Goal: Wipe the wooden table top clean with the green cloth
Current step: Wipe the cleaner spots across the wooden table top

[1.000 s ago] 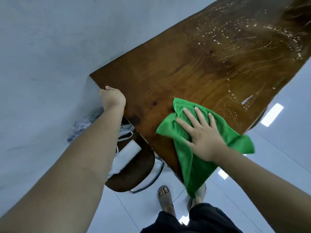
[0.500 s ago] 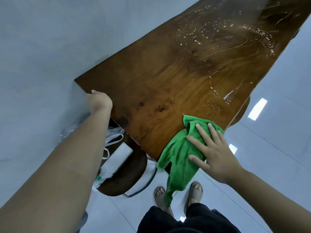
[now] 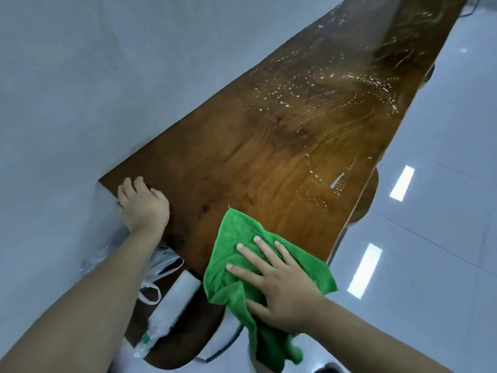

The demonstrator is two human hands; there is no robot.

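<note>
The wooden table top (image 3: 269,146) runs from lower left to upper right along a grey wall. White droplets and streaks cover its far half. The green cloth (image 3: 231,251) lies on the near end of the table, and part of it hangs over the edge. My right hand (image 3: 279,284) presses flat on the cloth with fingers spread. My left hand (image 3: 142,205) rests on the table's near left corner, fingers curled over the edge by the wall.
Below the near end stands a round wooden stool (image 3: 188,327) with a white spray bottle (image 3: 172,308) and a plastic bag (image 3: 158,267) on it. A second stool (image 3: 365,195) sits under the right edge. The glossy tiled floor (image 3: 430,238) spreads right.
My right hand slid the cloth from the table's right edge back left and onto the near end. My left hand stayed at the corner. The camera view shifted.
</note>
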